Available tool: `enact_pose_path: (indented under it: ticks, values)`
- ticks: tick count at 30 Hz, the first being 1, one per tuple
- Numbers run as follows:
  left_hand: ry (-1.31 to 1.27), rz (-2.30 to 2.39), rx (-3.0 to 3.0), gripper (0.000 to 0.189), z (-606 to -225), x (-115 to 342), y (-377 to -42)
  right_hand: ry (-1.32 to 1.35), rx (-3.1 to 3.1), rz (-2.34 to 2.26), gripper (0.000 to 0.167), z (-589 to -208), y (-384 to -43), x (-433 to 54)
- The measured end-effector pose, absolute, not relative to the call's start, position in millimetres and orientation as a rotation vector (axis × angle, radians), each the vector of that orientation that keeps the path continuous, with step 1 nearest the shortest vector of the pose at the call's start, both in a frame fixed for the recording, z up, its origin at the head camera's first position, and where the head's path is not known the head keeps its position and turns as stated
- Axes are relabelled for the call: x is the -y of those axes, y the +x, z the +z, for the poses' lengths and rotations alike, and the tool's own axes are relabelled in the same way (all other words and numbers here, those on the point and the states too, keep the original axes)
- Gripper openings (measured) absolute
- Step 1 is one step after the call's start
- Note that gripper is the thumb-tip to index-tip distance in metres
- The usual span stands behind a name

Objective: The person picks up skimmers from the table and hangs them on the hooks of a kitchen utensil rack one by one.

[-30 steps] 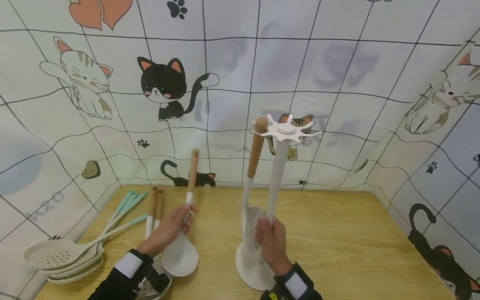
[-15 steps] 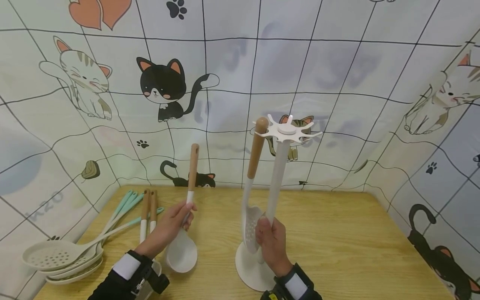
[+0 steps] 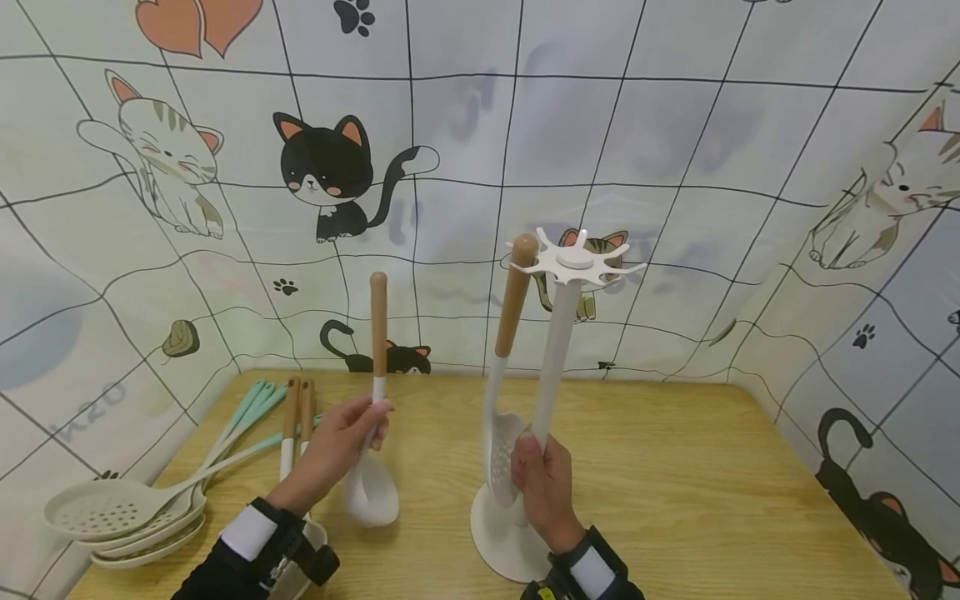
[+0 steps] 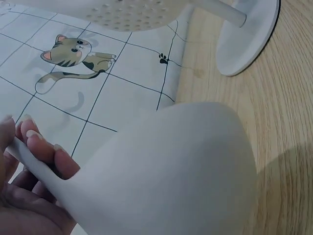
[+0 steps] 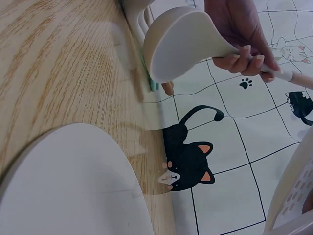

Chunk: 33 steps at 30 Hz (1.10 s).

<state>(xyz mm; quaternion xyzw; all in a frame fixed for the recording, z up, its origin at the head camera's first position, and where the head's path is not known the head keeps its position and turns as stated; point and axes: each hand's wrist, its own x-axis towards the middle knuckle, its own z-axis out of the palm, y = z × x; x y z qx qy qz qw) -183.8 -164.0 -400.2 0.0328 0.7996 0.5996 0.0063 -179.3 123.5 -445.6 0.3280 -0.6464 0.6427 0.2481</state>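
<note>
My left hand [image 3: 337, 450] pinches the white shaft of a soup ladle [image 3: 375, 493], just below its wooden handle. The ladle is nearly upright, its bowl low over the table. Its smooth bowl [image 4: 176, 171] fills much of the left wrist view. My right hand [image 3: 546, 492] grips the pole of a white utensil stand [image 3: 557, 358], topped by a ring of hooks. On the stand's left side hangs a skimmer [image 3: 504, 458] with a wooden handle. The stand's round base [image 5: 73, 186] shows large in the right wrist view.
Nested white skimmers [image 3: 112, 510] with mint-green handle ends lie at the table's left. Beside them are two wooden-handled utensils [image 3: 290, 408], partly hidden by my left forearm. A cat-print cloth [image 3: 465, 150] stands behind the wooden table [image 3: 675, 483].
My left hand has lifted the ladle off the wooden-handled utensils, which have shifted left. The ladle has turned and come more upright. My right hand and the stand have stayed put.
</note>
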Motion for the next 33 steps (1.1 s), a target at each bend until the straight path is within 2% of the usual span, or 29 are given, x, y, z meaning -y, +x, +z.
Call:
enact_pose_path:
  ticks: [13,33]
  values:
    - [0.174,1.991,-2.519,0.032,-379.1,143.9,-171.4,0.896,1.757,1.763,0.031,-446.3,-179.2,-124.0]
    - [0.603,2.003,-2.559,0.013,-365.5,122.3,-152.8,0.884,1.753,1.765,0.035,-446.3,-180.0,-123.3]
